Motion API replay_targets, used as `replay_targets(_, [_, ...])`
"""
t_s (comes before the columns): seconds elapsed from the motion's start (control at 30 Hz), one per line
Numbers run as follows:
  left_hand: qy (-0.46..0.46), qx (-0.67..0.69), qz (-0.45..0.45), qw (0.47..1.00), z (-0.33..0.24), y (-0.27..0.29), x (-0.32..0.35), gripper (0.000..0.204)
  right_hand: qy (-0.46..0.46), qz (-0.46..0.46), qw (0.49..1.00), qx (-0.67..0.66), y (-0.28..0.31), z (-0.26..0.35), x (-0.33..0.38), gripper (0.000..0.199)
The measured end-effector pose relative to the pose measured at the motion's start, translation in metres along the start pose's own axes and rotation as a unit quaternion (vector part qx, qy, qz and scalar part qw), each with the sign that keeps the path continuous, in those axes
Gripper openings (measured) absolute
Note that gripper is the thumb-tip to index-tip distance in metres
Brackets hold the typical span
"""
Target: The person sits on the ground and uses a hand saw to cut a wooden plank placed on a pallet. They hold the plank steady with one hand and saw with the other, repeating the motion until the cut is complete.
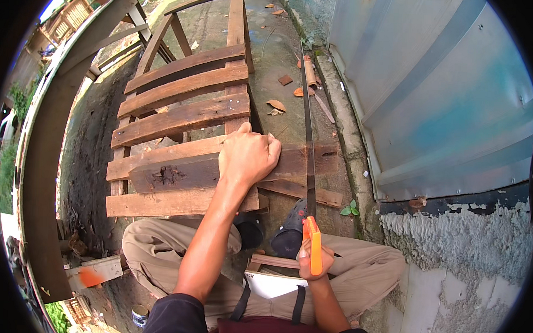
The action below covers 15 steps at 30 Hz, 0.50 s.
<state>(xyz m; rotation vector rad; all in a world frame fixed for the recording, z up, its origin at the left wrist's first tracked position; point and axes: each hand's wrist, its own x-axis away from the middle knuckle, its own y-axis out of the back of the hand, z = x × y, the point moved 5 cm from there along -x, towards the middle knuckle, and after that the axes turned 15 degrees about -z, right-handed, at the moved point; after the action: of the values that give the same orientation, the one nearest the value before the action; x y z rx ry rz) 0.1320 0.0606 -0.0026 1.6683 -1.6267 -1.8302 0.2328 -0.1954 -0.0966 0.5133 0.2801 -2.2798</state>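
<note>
My left hand [249, 157] is closed over a dark wooden plank [187, 172], bearing down on it with the fingers curled. The plank lies across a slatted wooden frame [183, 125], and its right end sticks out past the frame's side. In my right hand [326, 264] is the orange handle of a handsaw [315, 247]. Its long dark blade points away from me and crosses the overhanging part of the plank, right of my left hand. How deep the teeth sit in the wood I cannot tell.
A corrugated metal sheet [433, 96] and a rough concrete wall [457, 249] stand on the right. Dry leaves [275, 105] and wood scraps litter the ground. A thinner board [330, 197] lies beneath the plank's end. Near my left elbow stands a small can [139, 316].
</note>
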Motion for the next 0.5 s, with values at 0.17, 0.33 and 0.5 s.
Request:
replay_targets(0.17, [0.034,-0.003,0.010,0.999,0.003,0.000,0.004,0.040,-0.035,0.036,0.998,0.034,0.038,0.003,0.082,0.021])
replay_targets(0.33, [0.021,-0.004,0.003,1.000,-0.002,0.005,0.005,0.039,-0.037,0.016,0.998,0.045,0.043,0.002,0.074,0.021])
replay_targets(0.5, [0.013,0.007,0.020,1.000,-0.003,0.002,0.001,0.037,0.031,-0.006,0.999,0.013,-0.004,0.005,-0.007,0.011])
